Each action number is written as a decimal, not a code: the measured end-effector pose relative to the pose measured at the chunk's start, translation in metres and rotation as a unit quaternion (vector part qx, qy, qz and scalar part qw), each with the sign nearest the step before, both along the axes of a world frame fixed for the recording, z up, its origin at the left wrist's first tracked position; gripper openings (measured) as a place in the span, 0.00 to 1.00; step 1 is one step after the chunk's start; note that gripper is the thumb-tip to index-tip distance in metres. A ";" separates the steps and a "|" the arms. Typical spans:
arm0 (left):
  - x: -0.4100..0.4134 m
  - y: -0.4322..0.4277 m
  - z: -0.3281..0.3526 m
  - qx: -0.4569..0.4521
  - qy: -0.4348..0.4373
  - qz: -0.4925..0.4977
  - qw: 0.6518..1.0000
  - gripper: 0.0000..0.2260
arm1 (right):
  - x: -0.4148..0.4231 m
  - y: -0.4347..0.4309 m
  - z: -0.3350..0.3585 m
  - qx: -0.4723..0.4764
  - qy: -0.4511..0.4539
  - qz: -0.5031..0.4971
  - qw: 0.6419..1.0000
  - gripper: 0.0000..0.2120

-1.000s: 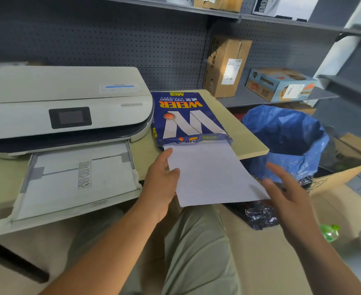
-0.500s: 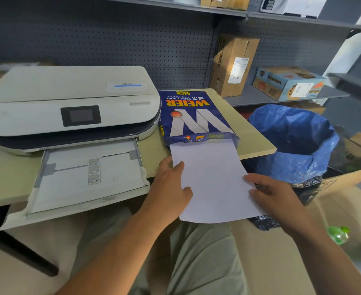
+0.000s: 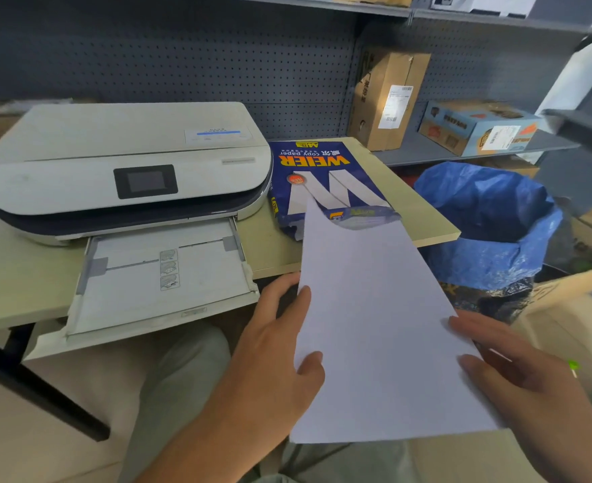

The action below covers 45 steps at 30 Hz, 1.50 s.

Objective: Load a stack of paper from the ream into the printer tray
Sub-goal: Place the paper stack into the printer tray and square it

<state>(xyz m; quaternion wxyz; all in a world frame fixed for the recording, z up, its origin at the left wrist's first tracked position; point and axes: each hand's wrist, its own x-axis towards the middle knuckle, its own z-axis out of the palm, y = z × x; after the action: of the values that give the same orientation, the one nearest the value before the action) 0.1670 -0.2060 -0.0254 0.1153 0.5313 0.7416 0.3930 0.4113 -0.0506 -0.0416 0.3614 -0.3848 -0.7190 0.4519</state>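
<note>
Your left hand point(image 3: 273, 346) and right hand point(image 3: 517, 371) gripped the white paper point(image 3: 374, 325) by its sides (clear of the blue ream point(image 3: 322, 179)), beside the open printer tray point(image 3: 162, 277).

White paper point(image 3: 374, 325) sits between both hands. The blue ream point(image 3: 322, 183) lies beyond it; the empty tray point(image 3: 162, 273) is left.

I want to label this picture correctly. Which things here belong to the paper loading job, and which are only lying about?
Belong to the job:
paper stack, held by left hand and right hand
paper ream
printer tray
printer

Only lying about:
blue bin bag
brown carton
blue box
</note>
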 end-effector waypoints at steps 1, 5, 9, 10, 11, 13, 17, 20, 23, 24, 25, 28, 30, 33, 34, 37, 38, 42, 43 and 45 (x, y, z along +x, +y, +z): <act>0.000 -0.004 0.002 0.001 0.001 0.002 1.000 0.30 | -0.001 -0.004 0.002 -0.004 0.011 -0.001 1.000 0.26; -0.004 -0.020 0.011 0.010 0.007 0.018 1.000 0.31 | -0.011 -0.016 0.008 0.025 0.014 0.015 0.999 0.23; -0.021 -0.034 0.014 0.012 0.012 0.043 0.999 0.33 | -0.036 -0.028 0.018 0.056 0.014 0.035 0.998 0.22; -0.026 -0.037 0.015 0.009 0.012 0.050 0.999 0.33 | -0.042 -0.030 0.020 0.063 0.015 0.041 0.997 0.22; -0.031 -0.041 0.017 0.011 0.016 0.055 0.998 0.33 | -0.050 -0.032 0.021 0.073 0.015 0.047 0.996 0.22; -0.042 -0.048 0.021 0.019 0.028 0.065 0.997 0.32 | -0.065 -0.035 0.023 0.089 0.022 0.060 0.994 0.22; -0.061 -0.064 0.027 0.020 0.026 0.100 0.994 0.33 | -0.097 -0.036 0.024 0.162 0.001 0.084 0.983 0.22; -0.074 -0.076 0.027 0.018 0.039 0.135 0.990 0.33 | -0.120 -0.039 0.019 0.234 -0.027 0.095 0.967 0.19; -0.086 -0.087 0.025 0.009 0.030 0.172 0.985 0.33 | -0.142 -0.043 0.013 0.236 -0.014 0.112 0.965 0.20; -0.091 -0.091 0.024 0.005 0.025 0.183 0.983 0.32 | -0.149 -0.045 0.012 0.228 -0.007 0.121 0.966 0.20; -0.095 -0.094 0.021 0.001 0.019 0.193 0.981 0.31 | -0.156 -0.047 0.011 0.221 -0.003 0.130 0.966 0.20; -0.107 -0.106 0.012 -0.016 0.001 0.215 0.976 0.29 | -0.173 -0.054 0.003 0.206 -0.004 0.161 0.965 0.21; -0.112 -0.113 0.004 -0.031 -0.009 0.224 0.974 0.29 | -0.182 -0.059 -0.005 0.189 -0.001 0.180 0.965 0.21; -0.118 -0.122 -0.009 -0.051 -0.026 0.231 0.971 0.28 | -0.190 -0.066 -0.020 0.167 -0.010 0.198 0.966 0.21; -0.119 -0.125 -0.013 -0.059 -0.030 0.234 0.970 0.28 | -0.191 -0.067 -0.024 0.157 -0.012 0.202 0.967 0.22; -0.124 -0.134 -0.023 -0.061 -0.061 0.247 0.965 0.28 | -0.192 -0.069 -0.030 0.132 -0.016 0.204 0.970 0.22; -0.125 -0.137 -0.025 -0.050 -0.085 0.247 0.964 0.27 | -0.190 -0.071 -0.030 0.129 -0.017 0.204 0.970 0.22; -0.125 -0.148 -0.027 0.008 -0.265 0.246 0.932 0.26 | -0.182 -0.078 -0.031 0.104 -0.012 0.228 0.968 0.21; -0.125 -0.150 -0.027 0.023 -0.300 0.246 0.921 0.25 | -0.179 -0.079 -0.032 0.095 -0.012 0.235 0.967 0.21; -0.124 -0.154 -0.027 0.042 -0.336 0.247 0.908 0.25 | -0.175 -0.082 -0.031 0.070 -0.012 0.247 0.966 0.21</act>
<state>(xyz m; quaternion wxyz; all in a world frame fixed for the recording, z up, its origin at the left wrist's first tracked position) 0.0429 -0.3601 -0.0526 0.2342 0.1724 0.7493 0.5949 0.2362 -0.1325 -0.0728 0.2562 -0.1746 -0.8258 0.4710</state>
